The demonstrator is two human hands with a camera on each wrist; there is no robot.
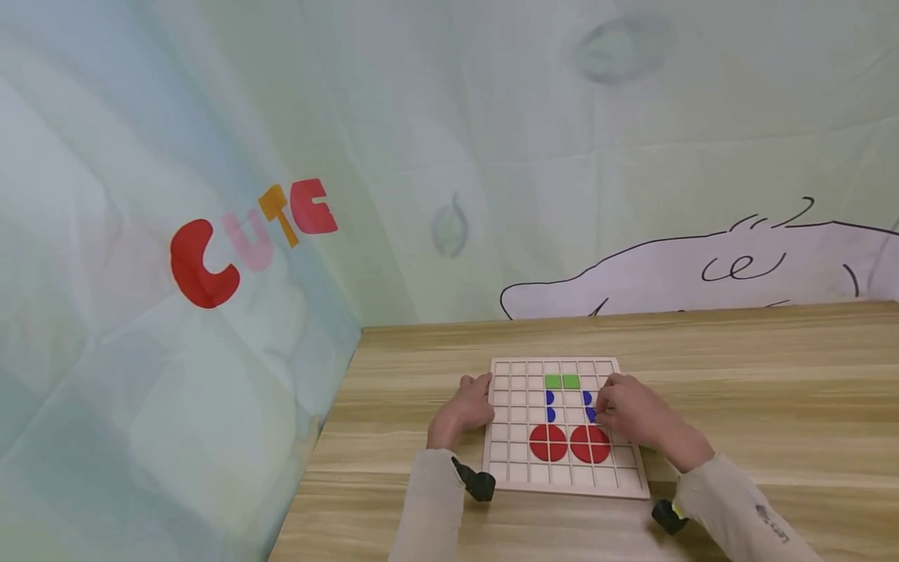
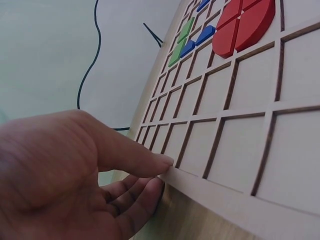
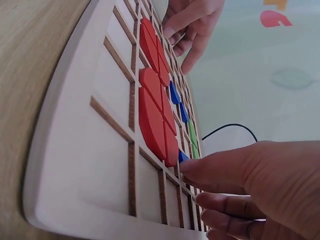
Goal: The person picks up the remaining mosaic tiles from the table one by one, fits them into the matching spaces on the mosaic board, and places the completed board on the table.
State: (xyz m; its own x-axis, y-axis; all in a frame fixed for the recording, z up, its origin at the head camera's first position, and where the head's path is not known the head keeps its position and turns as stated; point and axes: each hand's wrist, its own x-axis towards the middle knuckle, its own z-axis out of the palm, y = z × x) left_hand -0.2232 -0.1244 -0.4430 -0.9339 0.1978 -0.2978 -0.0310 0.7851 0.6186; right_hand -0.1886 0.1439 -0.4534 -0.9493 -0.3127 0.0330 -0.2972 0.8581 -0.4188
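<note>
A pale wooden grid board lies on the table. My left hand holds its left edge, thumb on the rim and the other fingers below it in the left wrist view. My right hand is over the board's right side, its thumb and fingers at a blue half-round piece just above the right red circle. A second red circle of quarter pieces sits beside it. Blue half-round pieces stand in two columns above the circles, topped by two green squares.
The wood-grain table reaches back to a printed fabric backdrop and a left wall with CUTE lettering. Something green peeks out beneath the right wrist. Black wrist cameras hang under both sleeves.
</note>
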